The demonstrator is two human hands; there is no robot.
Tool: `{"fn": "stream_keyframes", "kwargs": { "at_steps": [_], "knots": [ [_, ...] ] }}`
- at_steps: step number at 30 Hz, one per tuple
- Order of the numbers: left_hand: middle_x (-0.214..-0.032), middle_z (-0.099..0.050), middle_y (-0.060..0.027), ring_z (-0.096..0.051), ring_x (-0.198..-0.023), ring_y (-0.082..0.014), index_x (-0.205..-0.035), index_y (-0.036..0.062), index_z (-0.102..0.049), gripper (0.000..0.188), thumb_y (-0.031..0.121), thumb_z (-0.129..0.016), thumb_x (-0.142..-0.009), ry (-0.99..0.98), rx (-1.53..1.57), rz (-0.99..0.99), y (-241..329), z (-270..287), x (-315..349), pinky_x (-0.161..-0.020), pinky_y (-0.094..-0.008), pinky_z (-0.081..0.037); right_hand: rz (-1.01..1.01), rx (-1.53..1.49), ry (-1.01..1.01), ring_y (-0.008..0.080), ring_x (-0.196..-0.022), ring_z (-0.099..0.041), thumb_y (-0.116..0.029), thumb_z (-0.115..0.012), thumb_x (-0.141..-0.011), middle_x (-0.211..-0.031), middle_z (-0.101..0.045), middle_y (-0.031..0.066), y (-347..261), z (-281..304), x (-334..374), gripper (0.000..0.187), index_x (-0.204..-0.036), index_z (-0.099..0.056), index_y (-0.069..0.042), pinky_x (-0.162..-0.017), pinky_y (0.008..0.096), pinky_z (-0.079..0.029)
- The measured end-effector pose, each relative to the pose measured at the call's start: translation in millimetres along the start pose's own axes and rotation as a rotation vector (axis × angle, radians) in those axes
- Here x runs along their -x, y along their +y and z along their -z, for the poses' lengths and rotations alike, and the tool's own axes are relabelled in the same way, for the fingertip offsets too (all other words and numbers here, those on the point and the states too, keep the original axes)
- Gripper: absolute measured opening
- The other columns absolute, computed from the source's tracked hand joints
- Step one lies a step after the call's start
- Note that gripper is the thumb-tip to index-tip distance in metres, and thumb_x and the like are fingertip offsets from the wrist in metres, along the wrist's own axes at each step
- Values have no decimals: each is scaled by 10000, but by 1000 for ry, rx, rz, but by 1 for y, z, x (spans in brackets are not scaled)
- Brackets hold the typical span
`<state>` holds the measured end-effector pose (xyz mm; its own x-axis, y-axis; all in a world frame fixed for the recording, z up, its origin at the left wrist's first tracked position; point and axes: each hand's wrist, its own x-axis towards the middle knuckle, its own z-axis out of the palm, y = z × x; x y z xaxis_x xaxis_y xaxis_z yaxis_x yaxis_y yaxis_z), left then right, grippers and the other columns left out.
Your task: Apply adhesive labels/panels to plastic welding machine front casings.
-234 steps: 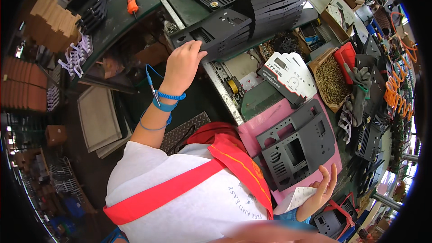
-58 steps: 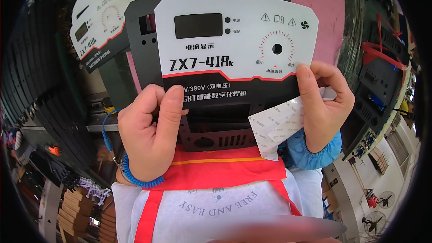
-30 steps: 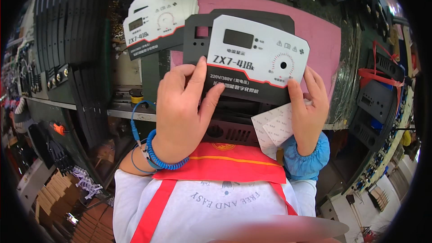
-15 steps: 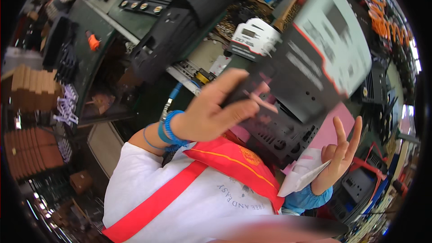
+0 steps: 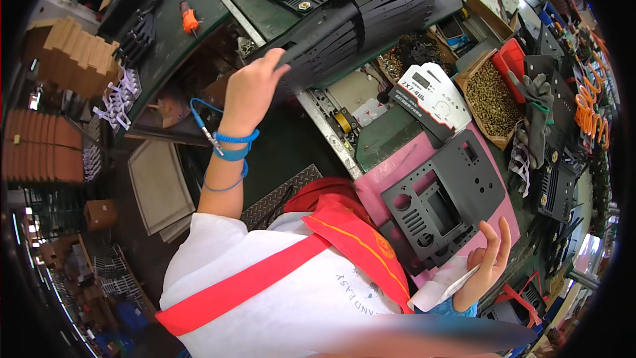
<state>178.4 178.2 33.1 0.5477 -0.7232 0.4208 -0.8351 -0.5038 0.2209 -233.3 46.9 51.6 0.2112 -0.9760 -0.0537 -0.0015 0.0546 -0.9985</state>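
Observation:
My left hand (image 5: 252, 89) is at the near end of a row of upright black panels (image 5: 391, 6), fingers stretched toward the closest one; I see nothing between them, and contact is unclear. My right hand (image 5: 487, 265) holds a small stack of white paper sheets (image 5: 447, 285) against its palm, with two fingers raised. Beside it, a black front panel with cut-outs (image 5: 430, 209) lies on a pink mat (image 5: 381, 179). Past that panel stands a black piece with a white printed face (image 5: 434, 96).
A carton of small brass-coloured parts (image 5: 490, 96) stands beyond the mat, near grey gloves (image 5: 533, 103) and a red bin (image 5: 510, 66). An orange-handled tool (image 5: 189, 18) lies on the left bench. A blue coiled wrist cord (image 5: 199, 116) hangs from my left wrist.
My left hand has swung left, away from the mat to the panel row, and no longer holds the white-faced black panel. My right hand keeps its sheets. The view has turned.

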Motion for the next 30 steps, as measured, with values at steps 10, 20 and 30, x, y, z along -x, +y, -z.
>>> {"fn": "stream_keyframes", "kwargs": {
  "at_steps": [10,20,30],
  "knots": [
    [-862,-618,-232,-585,-837,-408,-1027,0,-601,374,330,-460,-919,-378,-280,373,32,0,-27,-736,-433,-473,-23,35,103,-39,-428,-240,-167,-450,-953,-930,-617,79,8,12,5,326,-1213,-464,30,-402,152,-144],
    [-1224,-531,-146,-467,-1177,-313,-1169,52,-535,475,177,-684,-735,-244,491,-770,143,-132,-40,-1005,-411,-353,-47,86,173,-21,-467,-281,-171,-504,-921,-773,-601,37,1,8,5,265,-1113,-564,2,-430,162,-186],
    [-803,-640,-133,-631,-660,-186,-1008,-23,-575,162,4,-545,-852,16,831,-284,164,-72,-39,-617,-249,-489,-11,245,182,9,-584,-424,-62,-542,-867,-797,-622,48,8,21,5,222,-1068,-598,13,-529,164,-334]
  ]
}}
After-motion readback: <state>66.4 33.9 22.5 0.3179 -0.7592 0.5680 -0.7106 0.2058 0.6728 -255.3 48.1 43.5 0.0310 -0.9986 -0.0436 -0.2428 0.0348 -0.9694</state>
